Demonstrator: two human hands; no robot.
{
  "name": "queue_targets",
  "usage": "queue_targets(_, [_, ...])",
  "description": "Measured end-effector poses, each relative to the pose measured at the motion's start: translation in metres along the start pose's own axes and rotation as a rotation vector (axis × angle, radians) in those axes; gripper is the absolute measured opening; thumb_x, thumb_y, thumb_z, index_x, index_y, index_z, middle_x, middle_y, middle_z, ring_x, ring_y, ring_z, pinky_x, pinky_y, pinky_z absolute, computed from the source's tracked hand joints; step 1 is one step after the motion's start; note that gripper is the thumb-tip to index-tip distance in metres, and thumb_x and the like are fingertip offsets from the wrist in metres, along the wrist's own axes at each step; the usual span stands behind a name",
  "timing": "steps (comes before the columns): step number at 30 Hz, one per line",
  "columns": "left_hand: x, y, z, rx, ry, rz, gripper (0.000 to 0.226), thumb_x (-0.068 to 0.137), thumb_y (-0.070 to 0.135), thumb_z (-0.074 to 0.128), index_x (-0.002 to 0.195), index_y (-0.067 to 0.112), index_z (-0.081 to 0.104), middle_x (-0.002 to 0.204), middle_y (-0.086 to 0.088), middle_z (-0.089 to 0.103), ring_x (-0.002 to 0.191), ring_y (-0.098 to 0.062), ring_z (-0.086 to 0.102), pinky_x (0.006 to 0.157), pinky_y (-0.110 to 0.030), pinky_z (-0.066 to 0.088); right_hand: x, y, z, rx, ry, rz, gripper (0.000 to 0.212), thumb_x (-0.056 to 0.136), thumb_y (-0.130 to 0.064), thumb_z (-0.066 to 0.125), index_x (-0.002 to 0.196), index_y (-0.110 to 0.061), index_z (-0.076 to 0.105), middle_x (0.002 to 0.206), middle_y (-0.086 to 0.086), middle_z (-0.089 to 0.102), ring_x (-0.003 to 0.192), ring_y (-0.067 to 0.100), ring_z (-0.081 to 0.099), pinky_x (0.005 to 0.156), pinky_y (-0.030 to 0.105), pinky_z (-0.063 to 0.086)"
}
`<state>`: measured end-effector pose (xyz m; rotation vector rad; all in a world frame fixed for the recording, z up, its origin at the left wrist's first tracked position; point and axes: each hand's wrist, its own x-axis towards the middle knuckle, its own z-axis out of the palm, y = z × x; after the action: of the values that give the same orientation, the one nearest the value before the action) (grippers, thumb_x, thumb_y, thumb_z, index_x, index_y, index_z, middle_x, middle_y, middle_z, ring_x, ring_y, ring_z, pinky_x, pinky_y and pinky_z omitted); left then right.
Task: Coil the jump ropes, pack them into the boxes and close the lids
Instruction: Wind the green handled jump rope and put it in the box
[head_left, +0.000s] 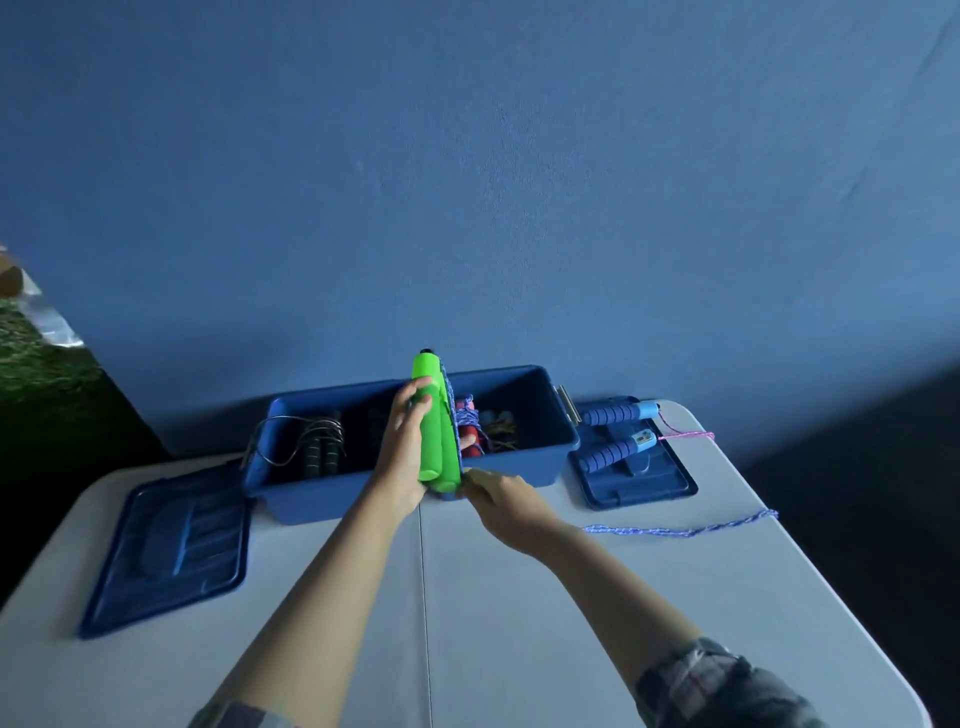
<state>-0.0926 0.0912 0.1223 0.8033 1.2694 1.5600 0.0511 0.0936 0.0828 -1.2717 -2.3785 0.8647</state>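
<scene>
Left hand (402, 447) gripping green handles (434, 431) upright over open blue box (322, 499) on bench (493, 623). Right hand (501, 501) pinching blue-white rope (675, 530) at the handles' lower end, remainder trailing rightward across bench. Loose lid (166, 545) lying left of box.

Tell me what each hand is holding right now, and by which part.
The left hand grips the two green jump-rope handles together around their middle. The right hand pinches the blue-and-white rope at the handles' lower end.
</scene>
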Motion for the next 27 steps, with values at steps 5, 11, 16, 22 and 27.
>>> queue_targets(5, [0.005,-0.008,0.007,0.087,-0.038,0.062,0.022,0.097,0.021,0.045,0.097,0.038,0.060,0.103,-0.022,0.056,0.058,-0.027,0.054,0.052,-0.034,0.047,-0.007,0.016,-0.005,0.023,-0.097,0.055,0.024,0.098,-0.026,0.037,0.096,-0.019,0.060,0.082,0.008,0.061,0.080,0.028,0.056,0.073,0.037,0.046])
queue_targets(11, [0.023,-0.011,-0.034,0.734,-0.033,0.337,0.023,0.093,0.026,0.053,0.102,0.046,0.056,0.080,-0.005,0.052,0.057,-0.018,0.050,0.057,-0.025,0.044,-0.035,0.036,-0.043,-0.170,-0.171,0.016,0.027,0.099,-0.033,0.039,0.103,-0.019,0.062,0.104,0.001,0.067,0.089,0.021,0.058,0.076,0.033,0.046])
queue_targets(16, [0.022,-0.023,-0.066,1.282,-0.341,0.489,0.023,0.098,0.041,0.043,0.118,0.052,0.040,0.102,-0.009,0.043,0.076,-0.027,0.058,0.077,-0.032,0.048,-0.064,0.030,-0.085,-0.276,-0.181,-0.103,0.024,0.099,-0.032,0.041,0.106,-0.020,0.061,0.097,-0.003,0.066,0.073,0.006,0.044,0.067,0.025,0.036])
queue_targets(22, [-0.021,-0.040,-0.047,1.393,-0.778,0.656,0.057,0.093,0.049,0.038,0.143,0.036,0.015,0.124,-0.006,0.043,0.094,-0.027,0.059,0.076,-0.037,0.051,-0.042,0.025,-0.126,-0.215,-0.070,-0.263,0.017,0.097,-0.021,0.049,0.101,-0.014,0.064,0.099,-0.003,0.066,0.087,0.011,0.057,0.079,0.026,0.044])
queue_targets(27, [-0.055,-0.027,-0.032,1.228,-0.915,0.674,0.054,0.092,0.040,0.036,0.139,0.035,0.010,0.136,-0.004,0.031,0.113,-0.028,0.051,0.092,-0.032,0.044,-0.024,0.031,-0.125,-0.068,-0.103,-0.214,0.015,0.096,-0.012,0.051,0.100,-0.007,0.064,0.089,-0.005,0.061,0.079,0.001,0.051,0.074,0.009,0.038])
